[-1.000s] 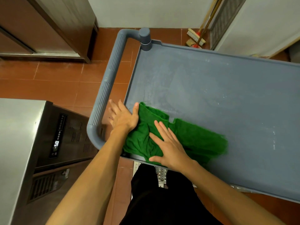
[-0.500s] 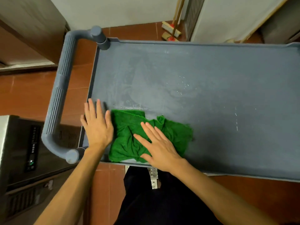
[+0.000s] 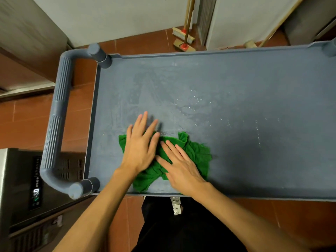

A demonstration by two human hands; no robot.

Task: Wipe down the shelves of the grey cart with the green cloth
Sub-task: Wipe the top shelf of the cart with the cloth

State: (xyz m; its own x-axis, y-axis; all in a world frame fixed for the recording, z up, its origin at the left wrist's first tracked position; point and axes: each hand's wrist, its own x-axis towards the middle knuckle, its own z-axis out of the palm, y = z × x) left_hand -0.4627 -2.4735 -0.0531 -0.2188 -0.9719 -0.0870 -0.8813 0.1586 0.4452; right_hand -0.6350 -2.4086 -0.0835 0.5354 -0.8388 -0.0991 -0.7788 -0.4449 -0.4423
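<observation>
Green cloth [image 3: 197,151] on grey cart [image 3: 245,99], brooms [image 3: 183,35] behind

- The cloth [image 3: 197,154] on the cart shelf [image 3: 236,99]: solid green.
- The cart shelf: grey, with pale smears and white specks.
- The cart handle [image 3: 57,113]: matching grey, ribbed bands.
- The floor [image 3: 27,122] around the cart shelf: red-brown tiles.
- The brooms [image 3: 180,33] beyond the cart shelf: tan heads, red collars.
- My trousers [image 3: 181,237], below the cart shelf: black.

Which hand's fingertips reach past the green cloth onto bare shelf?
The left hand; fingers of the right hand lie on the green cloth.
</observation>
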